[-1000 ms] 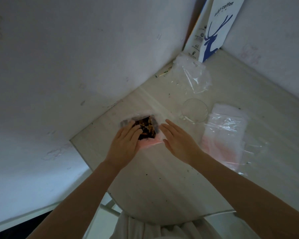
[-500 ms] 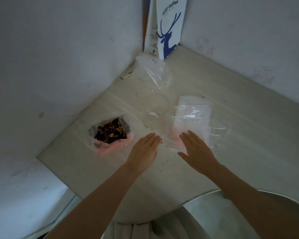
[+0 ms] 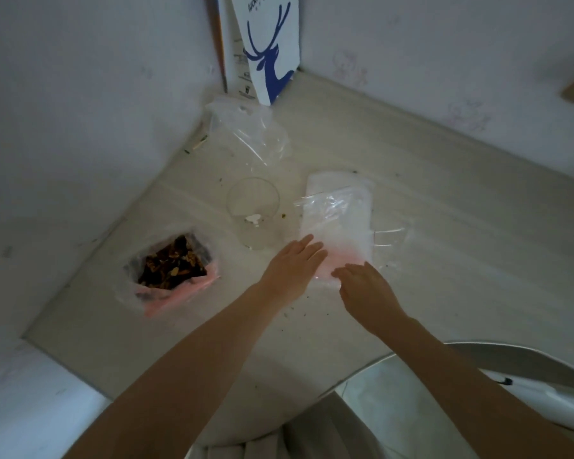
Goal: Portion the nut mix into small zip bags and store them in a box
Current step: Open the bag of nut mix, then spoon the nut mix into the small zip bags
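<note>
Lengthwise, the zip-bag stack (image 3: 337, 207) points away, pink end nearest, touched by flat-fingered left grip (image 3: 290, 265) and right grip (image 3: 365, 289).

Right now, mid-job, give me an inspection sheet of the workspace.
Surface: pale table, crumbs scattered near the hands.
Job's things: open nut mix bag at left, apart from both hands; stack of zip bags at right.
Clutter: glass cup between them; crumpled clear bag by the deer-print box in the corner.
Grips: left hand flat, fingertips at the stack's near end; right hand resting on that end.
Cables: nothing seen.
Surroundings: white walls on two sides.
</note>
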